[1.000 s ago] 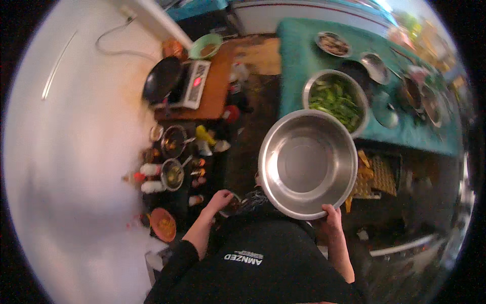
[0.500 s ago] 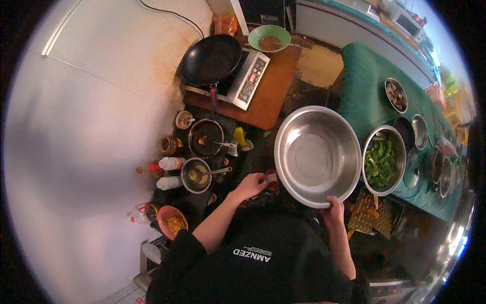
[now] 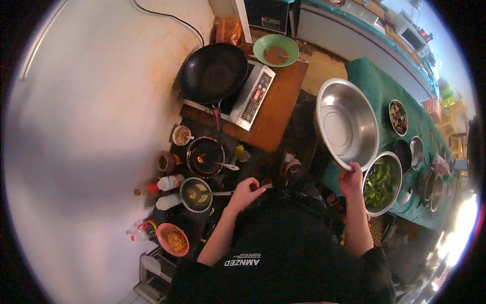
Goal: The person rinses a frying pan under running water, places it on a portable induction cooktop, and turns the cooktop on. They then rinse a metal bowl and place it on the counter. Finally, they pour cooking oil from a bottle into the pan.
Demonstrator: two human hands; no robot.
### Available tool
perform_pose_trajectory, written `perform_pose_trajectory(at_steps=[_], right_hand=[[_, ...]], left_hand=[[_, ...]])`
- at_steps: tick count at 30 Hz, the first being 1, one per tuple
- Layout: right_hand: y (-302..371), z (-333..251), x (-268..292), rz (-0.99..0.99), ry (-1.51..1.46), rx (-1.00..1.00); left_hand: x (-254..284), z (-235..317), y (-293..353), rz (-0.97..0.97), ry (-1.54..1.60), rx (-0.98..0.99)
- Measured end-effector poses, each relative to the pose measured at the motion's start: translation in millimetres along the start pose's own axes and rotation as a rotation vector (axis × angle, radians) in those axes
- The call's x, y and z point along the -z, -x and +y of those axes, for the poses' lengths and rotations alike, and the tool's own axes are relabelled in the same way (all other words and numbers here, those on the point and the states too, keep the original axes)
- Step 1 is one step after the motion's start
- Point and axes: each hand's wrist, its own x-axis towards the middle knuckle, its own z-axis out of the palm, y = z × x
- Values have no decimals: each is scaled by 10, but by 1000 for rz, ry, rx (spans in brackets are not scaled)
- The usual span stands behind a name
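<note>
My right hand [image 3: 351, 181] grips the near rim of a large steel basin [image 3: 340, 121]. The basin is empty inside and tilted, held by the edge of the green-covered table. Just below it stands a steel bowl of leafy green vegetables [image 3: 380, 185], close to my right hand. My left hand [image 3: 244, 195] hangs in front of my body, its fingers loosely bent and the thumb apart from them. It is near the handle end of a ladle [image 3: 221, 193] that rests in a small steel pot [image 3: 196, 195]. A small red and whitish thing [image 3: 267, 183] shows beyond its fingertips, too unclear to name.
A black wok [image 3: 214, 72] sits on an induction cooker [image 3: 248, 99] upon a brown board, with a green bowl [image 3: 276, 50] behind. Bottles, a dark pot [image 3: 205, 157] and a pink bowl [image 3: 172, 239] line the left wall. More bowls stand on the green cloth [image 3: 372, 83].
The basin has moved up and to the right in my right hand and is now more tilted, nearer the green table. My left hand has shifted slightly left and down.
</note>
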Motion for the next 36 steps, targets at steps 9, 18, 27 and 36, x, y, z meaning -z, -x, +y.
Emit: perform_pose_trajectory(at_steps=[9,18,27,36], right_hand=[[-1487,-1544,-575,-35,-91,249],[-3203,-3850,-344,81,-300,430],[-4273,-5574,1075,272,-412,579],[-4667,-6725,2514,472,-538,665]], left_hand=[[-175,354,-1034,126,110,82],[-662,1937,-2487,39,-125,159],[-974,2583,-3443,-48,-270,235],[-1078,2498,-3752,-72,-352,351]])
